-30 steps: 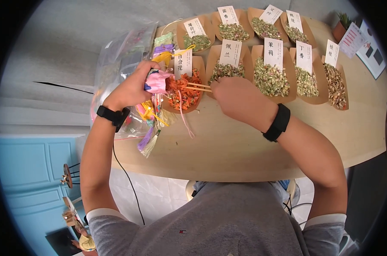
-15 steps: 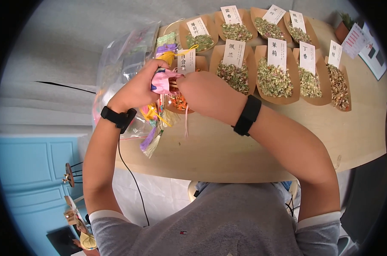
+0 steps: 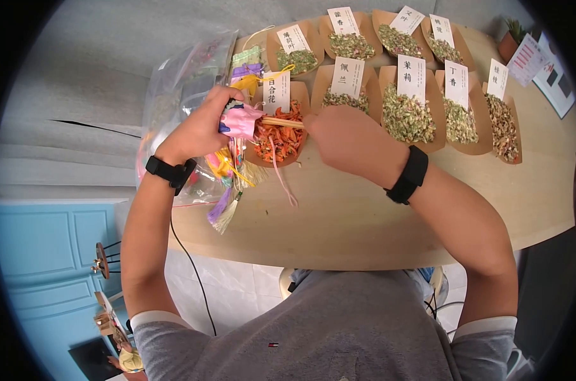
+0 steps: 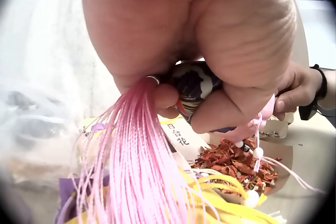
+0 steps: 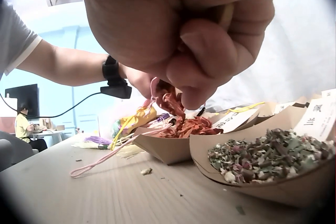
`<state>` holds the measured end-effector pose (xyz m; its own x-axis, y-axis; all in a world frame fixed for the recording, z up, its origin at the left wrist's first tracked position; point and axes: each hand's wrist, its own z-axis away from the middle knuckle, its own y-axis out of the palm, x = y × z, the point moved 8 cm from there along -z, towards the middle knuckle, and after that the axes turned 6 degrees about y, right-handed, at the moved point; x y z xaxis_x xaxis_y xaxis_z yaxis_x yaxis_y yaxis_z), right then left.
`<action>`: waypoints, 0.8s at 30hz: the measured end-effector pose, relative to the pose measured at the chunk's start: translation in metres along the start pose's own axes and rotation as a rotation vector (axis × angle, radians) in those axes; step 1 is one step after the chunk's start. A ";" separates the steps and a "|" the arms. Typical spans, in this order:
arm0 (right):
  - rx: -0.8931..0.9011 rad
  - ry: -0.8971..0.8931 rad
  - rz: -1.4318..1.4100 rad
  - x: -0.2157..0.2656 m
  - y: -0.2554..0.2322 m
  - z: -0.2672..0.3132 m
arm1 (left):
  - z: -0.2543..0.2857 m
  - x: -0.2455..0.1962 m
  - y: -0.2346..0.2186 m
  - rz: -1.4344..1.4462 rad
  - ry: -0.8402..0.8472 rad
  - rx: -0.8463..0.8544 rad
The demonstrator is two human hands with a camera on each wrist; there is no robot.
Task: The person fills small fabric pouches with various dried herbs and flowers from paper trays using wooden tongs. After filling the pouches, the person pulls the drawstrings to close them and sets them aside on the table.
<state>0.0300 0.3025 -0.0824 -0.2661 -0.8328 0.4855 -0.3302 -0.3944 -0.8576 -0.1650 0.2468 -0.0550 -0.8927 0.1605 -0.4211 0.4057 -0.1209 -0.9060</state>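
Note:
In the head view the left hand (image 3: 202, 127) grips a pink pouch (image 3: 242, 120) with dark blue patches, its mouth facing right. A pink tassel (image 4: 142, 150) hangs below that hand in the left wrist view. The right hand (image 3: 351, 140) holds wooden sticks (image 3: 283, 122) that reach toward the pouch mouth, over a paper tray of orange dried petals (image 3: 281, 141). Orange petals (image 5: 170, 100) show at the pouch mouth in the right wrist view; the stick tips are hidden there. A pink cord (image 3: 280, 174) hangs from the pouch.
Several paper trays of dried herbs (image 3: 410, 120) with white label cards stand in two rows. A clear plastic bag (image 3: 186, 82), more pouches and tassels (image 3: 224, 213) lie at the left. A potted plant (image 3: 509, 43) and printed cards are at the far right. Another person (image 5: 23, 127) is in the background.
The right hand with the sticks moved left to the pouch mouth, then back right, uncovering the orange petals again. The left hand and pouch shifted only slightly.

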 end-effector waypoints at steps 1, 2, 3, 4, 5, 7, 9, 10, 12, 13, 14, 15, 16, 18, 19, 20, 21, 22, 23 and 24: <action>0.021 0.014 0.019 -0.004 0.003 0.002 | 0.000 0.001 -0.001 -0.019 0.013 -0.006; 0.021 0.015 0.018 -0.008 0.005 0.005 | 0.000 0.000 -0.002 -0.038 0.025 -0.012; -0.040 -0.012 0.045 -0.010 0.004 0.007 | 0.001 0.000 -0.003 -0.038 0.025 -0.011; -0.102 -0.040 0.072 -0.011 0.001 0.011 | 0.002 0.001 -0.005 -0.026 0.004 -0.017; -0.102 -0.040 0.071 -0.012 -0.001 0.013 | 0.002 0.002 -0.006 -0.015 -0.017 -0.024; -0.114 -0.028 0.116 -0.014 -0.006 0.019 | 0.004 0.005 -0.008 -0.027 -0.007 -0.020; -0.152 -0.037 0.100 -0.009 -0.016 0.020 | 0.005 0.006 -0.008 -0.039 -0.001 -0.018; -0.191 -0.045 0.084 -0.007 -0.020 0.021 | 0.005 0.007 -0.008 -0.016 -0.014 -0.019; -0.177 -0.081 0.045 0.006 -0.017 0.013 | 0.005 0.005 -0.008 0.005 -0.027 -0.018; -0.165 -0.113 0.006 0.014 -0.016 0.008 | 0.004 0.001 -0.008 0.009 -0.018 -0.032; -0.170 -0.108 0.006 0.019 -0.011 0.002 | 0.001 -0.004 -0.009 0.013 -0.007 -0.045; -0.171 -0.128 -0.028 0.025 -0.003 -0.007 | -0.002 -0.008 -0.008 0.010 -0.001 -0.043; -0.168 -0.151 -0.063 0.029 0.003 -0.013 | -0.003 -0.011 -0.005 0.076 -0.015 -0.035; -0.183 -0.159 -0.093 0.038 0.004 -0.020 | -0.005 -0.013 -0.002 0.140 -0.034 -0.027; -0.195 -0.168 -0.120 0.042 0.002 -0.021 | -0.006 -0.013 -0.002 0.123 -0.039 -0.022; -0.192 -0.170 -0.122 0.041 0.003 -0.022 | -0.005 -0.013 -0.001 0.108 -0.043 -0.019; -0.155 -0.144 -0.104 0.038 0.005 -0.023 | -0.004 -0.012 -0.002 0.109 -0.045 -0.020; -0.118 -0.117 -0.084 0.034 0.007 -0.025 | -0.003 -0.011 -0.003 0.100 -0.046 -0.026; -0.116 -0.117 -0.084 0.030 0.007 -0.023 | -0.001 -0.010 -0.004 0.093 -0.048 -0.030; -0.113 -0.123 -0.065 0.026 0.007 -0.020 | 0.000 -0.009 -0.004 0.095 -0.048 -0.030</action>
<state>0.0022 0.2859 -0.0724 -0.1301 -0.8510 0.5089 -0.4447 -0.4087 -0.7970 -0.1585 0.2460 -0.0473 -0.8580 0.1023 -0.5033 0.4940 -0.1035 -0.8633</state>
